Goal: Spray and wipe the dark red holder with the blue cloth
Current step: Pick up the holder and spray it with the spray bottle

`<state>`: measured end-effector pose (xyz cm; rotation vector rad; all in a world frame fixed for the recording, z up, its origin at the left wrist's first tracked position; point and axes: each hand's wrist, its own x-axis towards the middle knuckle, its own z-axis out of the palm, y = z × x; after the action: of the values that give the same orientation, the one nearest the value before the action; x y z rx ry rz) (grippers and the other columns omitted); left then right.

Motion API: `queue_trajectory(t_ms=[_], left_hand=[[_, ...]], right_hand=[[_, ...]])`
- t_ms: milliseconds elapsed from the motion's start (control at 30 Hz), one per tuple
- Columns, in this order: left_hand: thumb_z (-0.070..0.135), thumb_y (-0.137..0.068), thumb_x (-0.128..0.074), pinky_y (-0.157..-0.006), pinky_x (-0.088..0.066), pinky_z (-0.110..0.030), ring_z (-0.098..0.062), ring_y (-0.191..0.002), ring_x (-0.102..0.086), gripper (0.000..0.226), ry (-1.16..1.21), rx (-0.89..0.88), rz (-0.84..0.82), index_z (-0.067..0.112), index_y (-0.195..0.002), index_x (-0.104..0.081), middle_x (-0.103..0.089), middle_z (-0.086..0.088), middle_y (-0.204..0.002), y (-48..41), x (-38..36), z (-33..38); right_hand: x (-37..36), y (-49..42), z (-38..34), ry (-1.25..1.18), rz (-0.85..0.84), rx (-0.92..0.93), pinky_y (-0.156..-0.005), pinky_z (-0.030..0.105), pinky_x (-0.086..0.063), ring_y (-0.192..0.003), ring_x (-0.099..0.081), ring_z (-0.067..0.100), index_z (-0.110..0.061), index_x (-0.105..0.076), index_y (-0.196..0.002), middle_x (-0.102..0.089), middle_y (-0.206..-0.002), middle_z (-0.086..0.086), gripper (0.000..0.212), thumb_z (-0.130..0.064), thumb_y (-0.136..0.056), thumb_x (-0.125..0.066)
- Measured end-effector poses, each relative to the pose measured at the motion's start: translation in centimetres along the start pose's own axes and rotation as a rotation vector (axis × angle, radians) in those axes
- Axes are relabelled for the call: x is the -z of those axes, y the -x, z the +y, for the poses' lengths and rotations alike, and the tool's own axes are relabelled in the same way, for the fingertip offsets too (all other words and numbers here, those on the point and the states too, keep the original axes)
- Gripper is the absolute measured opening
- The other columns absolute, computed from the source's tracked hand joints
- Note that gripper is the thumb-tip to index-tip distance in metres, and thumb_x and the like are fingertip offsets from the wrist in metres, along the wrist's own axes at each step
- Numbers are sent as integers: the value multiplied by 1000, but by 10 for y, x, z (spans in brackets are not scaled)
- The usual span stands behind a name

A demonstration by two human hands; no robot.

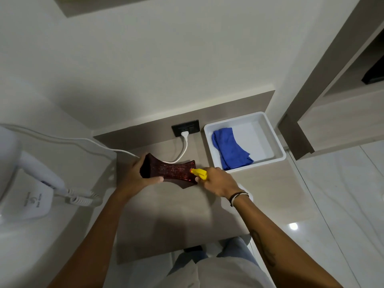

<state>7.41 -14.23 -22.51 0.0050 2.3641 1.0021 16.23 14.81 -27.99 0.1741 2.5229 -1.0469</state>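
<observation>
in tray (pixel 274 140): 1 blue cloth (pixel 230 149)

One dark red holder (pixel 170 171). One yellow-topped spray bottle (pixel 199 173). One blue cloth (pixel 229 148). One white tray (pixel 276 140). One black wall socket (pixel 185 127) with one white plug (pixel 184 133). One white wall-mounted hair dryer (pixel 35 173). Two hands: left hand (pixel 135 175), right hand (pixel 220 181). One wristband (pixel 239 197).

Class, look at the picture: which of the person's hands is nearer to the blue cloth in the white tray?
The right hand, holding the yellow sprayer, sits just below-left of the white tray with the blue cloth. The left hand grips the dark red holder farther away.
</observation>
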Motion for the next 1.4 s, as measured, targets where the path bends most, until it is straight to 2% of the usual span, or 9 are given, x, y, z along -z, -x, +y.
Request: queue_trajectory(t_ms=[167, 467, 633, 800, 900, 1033, 1200, 1300, 1400], left_hand=[[13, -63, -102, -119, -44, -55, -34, -147, -45, 127, -121, -57, 4, 30, -167, -31, -39, -12, -162, 5, 5, -8], [74, -60, -80, -71, -60, -33, -5, -75, -77, 59, -43, 40, 230, 29, -97, -82, -82, 9, -83, 13, -8, 2], [69, -67, -81, -64, -53, -31, -19, -79, -79, 53, 34, 178, 247, 20, -86, -83, -82, 3, -76, 8, -16, 5], [79, -62, -73, -84, -61, -39, -23, -100, -78, 75, 74, 109, 221, 27, -116, -78, -82, 1, -105, 8, -18, 10], [68, -91, -67, -115, -50, -51, -30, -139, -58, 82, 36, 44, 89, 40, -162, -40, -56, -4, -154, 7, -14, 5], [86, -80, -47, -125, -35, -52, -30, -153, -39, 100, -88, -11, 2, 39, -166, -31, -38, -12, -166, 12, -9, 0], [49, -62, -98, -128, -26, -43, -14, -159, -12, 138, -237, -94, -218, 37, -170, -13, 1, 5, -178, 19, 5, -13], [19, -61, -100, -118, -38, -37, -24, -156, -31, 132, -285, -135, -143, 25, -169, -24, -24, -2, -173, 17, 9, -16], [46, -58, -93, -100, -51, -35, -21, -127, -61, 102, -263, -159, 39, 34, -151, -55, -59, 5, -144, 21, 2, -8]], right_hand=[[0, 3, 5, -59, 24, 14, -74, 33, -48, -91, -66, 23, -18, -66, -122, -77, -112, 10, 42, -55, -104, -59], [0, 28, -19, -72, 2, 195, -87, 47, -62, -100, -74, 26, -23, -67, -129, -79, -115, 5, 44, -57, -104, -58], [-8, 34, -39, -63, -12, 239, -81, 47, -61, -91, -72, 27, -21, -67, -113, -77, -103, 6, 35, -54, -105, -58], [-12, 28, -37, 47, -38, 183, -84, 47, -61, -94, -73, 32, -21, -66, -117, -76, -108, 9, 38, -55, -104, -58], [-14, 30, -19, 96, -29, 140, -87, 45, -60, -103, -74, 33, -24, -66, -127, -77, -117, 8, 41, -56, -103, -57], [-18, 34, 7, 145, -40, 48, -84, 41, -56, -103, -73, 33, -21, -66, -127, -76, -119, 10, 42, -54, -103, -58], [-19, 39, 17, 57, -61, 34, -84, 41, -58, -100, -74, 31, -19, -65, -121, -76, -114, 9, 41, -56, -104, -59], [-20, 41, 16, 27, -40, 67, -79, 38, -55, -99, -73, 30, -19, -64, -120, -77, -112, 9, 41, -56, -103, -60], [-19, 43, 9, 5, -4, 126, -72, 33, -51, -96, -73, 29, -21, -64, -118, -77, -109, 7, 39, -56, -103, -60]])
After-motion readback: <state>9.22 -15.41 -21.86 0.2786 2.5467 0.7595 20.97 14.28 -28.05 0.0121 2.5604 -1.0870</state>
